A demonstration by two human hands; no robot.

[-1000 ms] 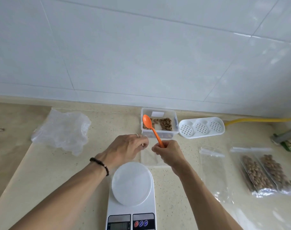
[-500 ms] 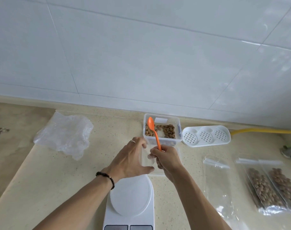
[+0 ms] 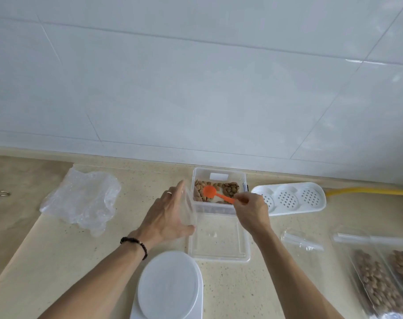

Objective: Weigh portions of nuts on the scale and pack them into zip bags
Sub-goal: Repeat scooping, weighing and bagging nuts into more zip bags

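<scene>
Bare forearms, no sleeves, left hand (image 3: 166,217) — slim ring on one finger, dark beaded bracelet (image 3: 136,245) at wrist

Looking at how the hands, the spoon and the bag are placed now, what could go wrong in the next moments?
1. The left hand holds the empty zip bag beside the nut container, its mouth not clearly wide; nuts could miss it.
2. The right hand pinches the orange spoon only at the handle end; a full scoop may tip.
3. The scale is bare; scooping straight into the bag would skip weighing.
</scene>
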